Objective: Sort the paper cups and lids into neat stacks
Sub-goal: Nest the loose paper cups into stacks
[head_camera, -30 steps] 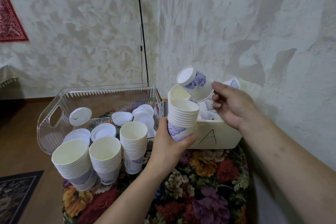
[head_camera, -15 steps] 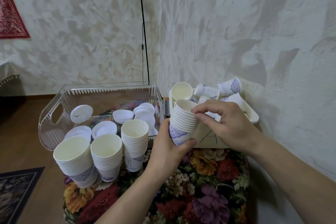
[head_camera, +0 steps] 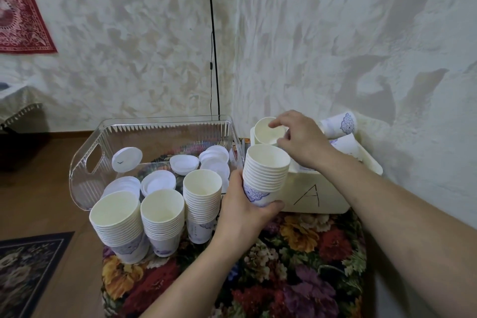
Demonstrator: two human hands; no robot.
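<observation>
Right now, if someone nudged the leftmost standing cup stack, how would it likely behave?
The leftmost cup stack already leans, so it would probably tip. Thin nested paper looks light, and likely slides easily on the floral cloth.

Single head-worn wide-angle view, looking forward and down from close above the hands, flowered surface near the bottom, room corner walls filling the upper half
</observation>
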